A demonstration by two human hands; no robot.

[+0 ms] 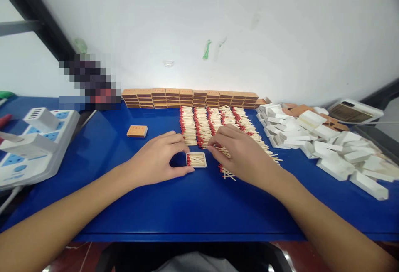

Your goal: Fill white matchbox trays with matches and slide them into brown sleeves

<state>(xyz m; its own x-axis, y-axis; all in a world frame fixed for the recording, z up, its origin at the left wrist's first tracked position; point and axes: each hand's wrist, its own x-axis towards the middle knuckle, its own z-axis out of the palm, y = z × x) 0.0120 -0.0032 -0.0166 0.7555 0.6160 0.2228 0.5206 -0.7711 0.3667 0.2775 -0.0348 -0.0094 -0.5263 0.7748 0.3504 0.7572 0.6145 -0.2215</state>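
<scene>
Seen from the head camera, the left hand (pixel 158 158) grasps the match-filled matchbox tray (pixel 196 160) on the blue table (pixel 187 209), while the right hand (pixel 241 153), just beside it, pinches matches (pixel 226 153) at the red-tipped rows (pixel 201 124).

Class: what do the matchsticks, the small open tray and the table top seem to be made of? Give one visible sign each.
Matchsticks: likely wood, pale bare sticks with matt red heads. Small open tray: probably thin white card, matt, with slim upright walls. Table top: smooth blue surface with faint sheen; laminate or paint, cannot tell.
</scene>
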